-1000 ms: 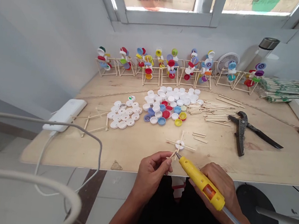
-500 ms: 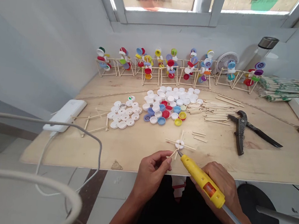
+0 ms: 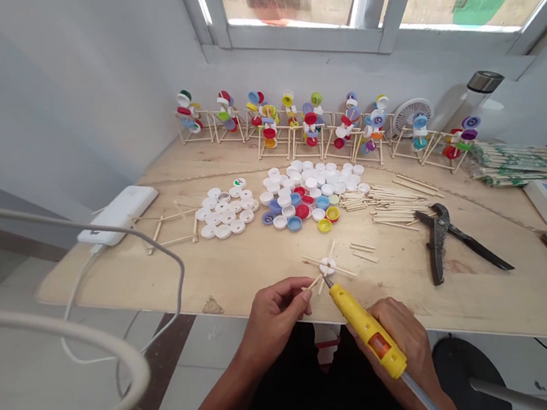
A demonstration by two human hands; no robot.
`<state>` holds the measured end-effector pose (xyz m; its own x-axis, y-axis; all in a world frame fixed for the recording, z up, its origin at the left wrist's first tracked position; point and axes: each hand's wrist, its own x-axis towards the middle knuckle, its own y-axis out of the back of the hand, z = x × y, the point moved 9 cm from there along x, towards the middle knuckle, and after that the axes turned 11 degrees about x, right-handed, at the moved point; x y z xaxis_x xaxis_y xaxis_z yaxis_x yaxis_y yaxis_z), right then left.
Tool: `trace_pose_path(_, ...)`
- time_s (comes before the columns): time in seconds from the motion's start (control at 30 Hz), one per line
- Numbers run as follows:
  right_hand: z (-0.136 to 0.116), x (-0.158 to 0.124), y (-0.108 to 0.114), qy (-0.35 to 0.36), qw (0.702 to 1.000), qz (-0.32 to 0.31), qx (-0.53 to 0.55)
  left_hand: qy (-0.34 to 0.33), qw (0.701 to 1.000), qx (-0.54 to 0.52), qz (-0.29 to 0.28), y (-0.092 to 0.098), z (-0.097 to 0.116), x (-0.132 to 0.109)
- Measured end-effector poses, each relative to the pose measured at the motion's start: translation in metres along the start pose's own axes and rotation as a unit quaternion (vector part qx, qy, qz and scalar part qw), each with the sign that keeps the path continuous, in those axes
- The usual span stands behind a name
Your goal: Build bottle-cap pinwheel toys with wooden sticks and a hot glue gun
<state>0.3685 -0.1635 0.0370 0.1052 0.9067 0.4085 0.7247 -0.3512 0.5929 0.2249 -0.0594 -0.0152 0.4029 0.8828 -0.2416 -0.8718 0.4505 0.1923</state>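
Observation:
A white bottle cap (image 3: 327, 266) with thin wooden sticks crossed over it lies near the table's front edge. My left hand (image 3: 279, 313) pinches a short wooden stick (image 3: 314, 282), its far end close to the cross's lower arm. My right hand (image 3: 400, 336) is wrapped round a yellow glue gun (image 3: 363, 326) with a clear glue stick in its back. The gun's metal nozzle points at the near side of the cap, by the stick's tip. Whether nozzle and stick touch is too small to tell.
White caps (image 3: 226, 212), coloured caps (image 3: 303, 211) and loose sticks (image 3: 397, 204) lie beyond my hands. Black-handled cutters (image 3: 440, 244) lie right. Stick frames with coloured caps (image 3: 309, 129) line the wall. A power strip (image 3: 121, 212) and cable (image 3: 181, 287) are left.
The whole view has shifted slightly. Both hands, the held stick and the glue gun keep nearly the same places relative to the cap.

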Motion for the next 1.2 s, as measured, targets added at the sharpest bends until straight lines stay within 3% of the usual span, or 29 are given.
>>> trace_pose_path(0.13,0.009,0.0,0.007,-0.076,0.996,0.024,0.035,-0.016,1.0,0.02,0.013,0.005,0.0,0.005)
trace_pose_path(0.3,0.039,-0.008,0.01,-0.19,0.971,0.051,0.136,-0.096,0.983,0.149,0.046,0.01,0.008,0.016)
trace_pose_path(0.5,0.055,-0.011,0.01,-0.192,0.958,0.09,0.19,-0.218,0.916,0.329,0.075,0.002,0.02,0.02)
trace_pose_path(0.73,0.057,-0.013,0.011,-0.22,0.948,0.107,0.205,-0.302,0.845,0.429,0.102,-0.01,0.028,0.016)
trace_pose_path(1.2,0.069,-0.019,0.004,-0.241,0.939,0.083,0.231,-0.315,0.819,0.461,0.132,-0.013,0.03,0.017)
